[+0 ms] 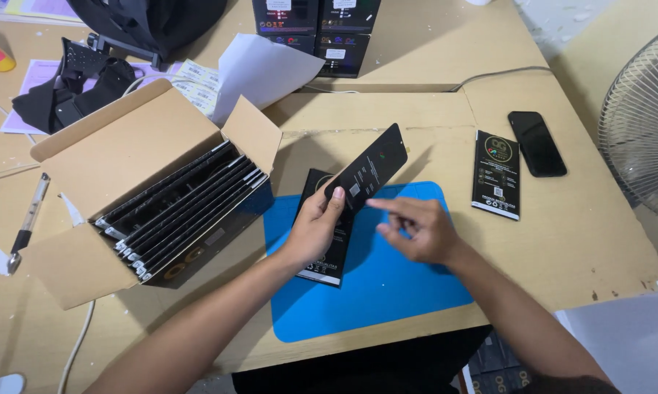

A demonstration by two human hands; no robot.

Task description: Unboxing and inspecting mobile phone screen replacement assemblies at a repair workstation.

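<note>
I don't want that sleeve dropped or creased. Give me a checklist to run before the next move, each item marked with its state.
1. Left hand grips the black sleeve: ok, thumb across its lower end.
2. Right hand free: ok, holds nothing, index finger pointing at the sleeve.
3. Sleeve clear of the table: ok, raised and tilted above the blue mat.
4. Second black pack flat on the mat: ok, partly under the left hand.
5. Sleeve uncreased: cannot tell.
6. Open carton within reach: ok, beside the mat, black packs standing inside.
</note>
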